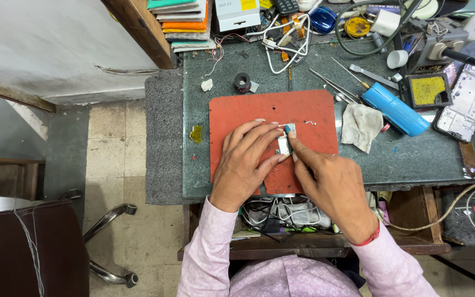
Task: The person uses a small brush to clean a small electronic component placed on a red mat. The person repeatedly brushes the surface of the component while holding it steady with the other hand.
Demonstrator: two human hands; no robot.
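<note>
The grey stone tabletop fills the upper right of the head view, and on it, toward its left half, lies a red work mat with both hands meeting near its centre. Both forearms, in pale pink sleeves, rise from the 6 o'clock edge and converge like a narrow wedge. The left hand lies palm down on the mat, wrist bent slightly, its fingers stretched toward 2 o'clock and spread flat; the fingertips press on the left edge of a small silvery metal component rather than wrapping it, so this hand is open and steadying the part. The right hand, with a red thread at the wrist, comes in from 5 o'clock, its knuckles raised and most fingers curled under, while the index finger extends toward 11 o'clock and its tip bears on the top of the same component; whether the thumb pinches anything beneath cannot be told. The component sits on the mat just right of centre, between the two sets of fingertips. At 3 o'clock from it, off the mat, lies a crumpled white cloth, and beyond that, at 2 o'clock, a blue cylindrical tool. A yellow sponge in a black tray sits farther toward 2 o'clock.
</note>
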